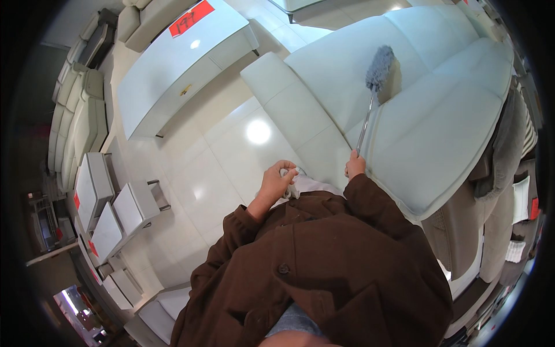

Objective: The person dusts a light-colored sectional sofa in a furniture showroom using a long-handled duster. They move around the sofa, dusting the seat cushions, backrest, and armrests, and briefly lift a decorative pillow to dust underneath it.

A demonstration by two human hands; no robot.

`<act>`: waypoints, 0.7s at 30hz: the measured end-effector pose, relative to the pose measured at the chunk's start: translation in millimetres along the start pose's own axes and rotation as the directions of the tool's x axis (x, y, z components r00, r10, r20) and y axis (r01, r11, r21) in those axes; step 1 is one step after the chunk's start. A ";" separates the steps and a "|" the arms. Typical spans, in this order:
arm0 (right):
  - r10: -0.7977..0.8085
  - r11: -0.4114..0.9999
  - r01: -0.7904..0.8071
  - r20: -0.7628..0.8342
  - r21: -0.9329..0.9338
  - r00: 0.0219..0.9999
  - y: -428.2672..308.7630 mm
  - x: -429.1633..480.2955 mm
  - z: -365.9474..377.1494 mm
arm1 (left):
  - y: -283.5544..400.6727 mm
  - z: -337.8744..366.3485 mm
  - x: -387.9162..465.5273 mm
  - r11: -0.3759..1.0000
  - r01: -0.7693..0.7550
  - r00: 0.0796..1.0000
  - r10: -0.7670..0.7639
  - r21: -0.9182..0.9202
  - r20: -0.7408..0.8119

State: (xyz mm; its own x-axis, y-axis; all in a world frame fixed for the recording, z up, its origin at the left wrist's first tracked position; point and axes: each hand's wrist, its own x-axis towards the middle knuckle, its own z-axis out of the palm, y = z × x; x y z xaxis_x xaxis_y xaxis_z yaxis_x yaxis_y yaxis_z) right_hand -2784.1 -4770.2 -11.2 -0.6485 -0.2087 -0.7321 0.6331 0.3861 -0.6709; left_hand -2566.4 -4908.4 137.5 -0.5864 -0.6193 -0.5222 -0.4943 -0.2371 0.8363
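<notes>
My right hand (356,165) grips the lower end of a duster's slim metallic handle (367,119). Its fluffy grey head (380,67) is over the seat of a pale leather sofa (416,112), with a shadow beside it; whether the fibres touch the leather I cannot tell. In front of my waist, my left hand (277,180) is closed around a crumpled whitish cloth (291,191), partly hidden by the fingers. The sofa's wide armrest (295,99) lies ahead of both hands.
A white low cabinet (186,73) bearing a red handwritten sign (191,18) stands ahead to the left, across a strip of glossy tiled floor (225,160). Small white tables (136,204) and another pale sofa (78,126) are farther left. Brownish upholstered seating (459,234) is at the right.
</notes>
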 end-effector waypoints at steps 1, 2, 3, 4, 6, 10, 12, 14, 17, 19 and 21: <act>0.025 0.998 -0.023 -0.022 0.059 0.999 4.1 6.2 0.0 | -0.7 0.8 2.5 1.000 -0.010 1.000 0.010 0.005 0.003; 0.038 0.998 -0.037 -0.033 0.055 0.999 8.6 12.4 2.2 | -1.1 1.4 4.4 1.000 -0.021 1.000 0.021 0.011 0.006; 0.053 0.997 -0.051 -0.042 0.052 0.998 11.3 15.9 7.1 | -0.9 1.2 5.3 1.000 -0.013 1.000 0.013 0.012 0.019; 0.067 0.997 -0.065 -0.051 0.049 0.996 15.3 17.8 10.1 | -0.6 0.9 6.2 1.000 -0.005 0.999 0.005 0.014 0.032; 0.023 0.998 -0.024 -0.006 -0.061 1.000 25.7 12.7 21.1 | 3.4 -0.1 9.2 0.999 0.016 0.998 -0.018 0.030 0.058; 0.012 0.975 0.017 0.128 -0.221 0.992 32.7 -7.7 42.0 | 11.8 -1.0 21.0 0.998 -0.021 0.991 0.014 0.053 0.130; 0.028 0.972 0.014 0.179 -0.233 0.983 23.8 -25.6 43.4 | 10.1 -4.0 28.9 0.996 -0.071 0.983 0.061 0.049 0.171; 0.016 0.967 0.037 0.206 -0.252 0.978 19.6 -33.0 47.6 | 9.6 -9.9 36.5 0.993 -0.108 0.974 0.095 0.051 0.206; -0.043 0.956 0.093 0.181 -0.277 0.983 24.6 -32.5 39.1 | 27.5 -19.7 38.8 0.992 -0.093 0.962 0.067 0.089 0.264; -0.101 0.948 0.139 0.144 -0.285 0.984 18.9 -37.0 38.1 | 33.5 -29.5 41.3 0.991 -0.108 0.956 0.080 0.085 0.283; -0.084 0.980 0.100 0.100 -0.173 0.991 13.2 -48.1 41.6 | 33.6 -40.7 45.3 0.991 -0.113 0.951 0.087 0.073 0.295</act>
State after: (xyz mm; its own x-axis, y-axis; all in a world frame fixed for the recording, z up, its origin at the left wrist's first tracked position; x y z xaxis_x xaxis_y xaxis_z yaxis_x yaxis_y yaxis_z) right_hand -2726.9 -4792.5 10.2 -0.6537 -0.3293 -0.6813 0.4820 0.5128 -0.7104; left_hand -2583.5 -4974.9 148.7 -0.7903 -0.3888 -0.4735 -0.4705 -0.1098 0.8756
